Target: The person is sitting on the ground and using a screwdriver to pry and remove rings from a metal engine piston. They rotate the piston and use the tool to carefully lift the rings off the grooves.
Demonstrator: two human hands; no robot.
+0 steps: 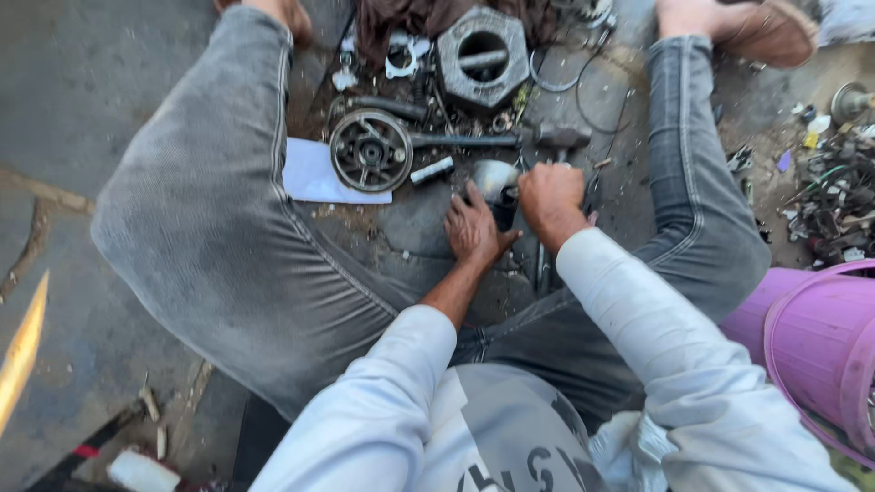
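At the far left lies a white sheet (314, 173) on the ground, and just right of it, overlapping its edge, a spoked wheel (371, 150) lies flat. From the wheel's 3 o'clock side a dark rod (465, 141) runs toward a hammer head (561, 136); its long axis goes 9 to 3 o'clock. Below the rod sits a short cylinder (432, 169), tilted. Above, at 12 o'clock from the hands, a big hex nut (482, 56) lies with a bar across its bore.

The left hand (474, 232) rests palm down, fingers spread and curled lightly against the near side of a rounded metal part (495, 182); it braces the part rather than clasping it. The part lies at 1 o'clock from this hand, touching the fingertips.

The right hand (550, 199) is closed in a fist just right of the part, at its 3 to 4 o'clock side. What the fist holds is hidden; I cannot tell. Both hands are equally close, one each side. At the far right stands a purple bucket (820, 342), well apart.
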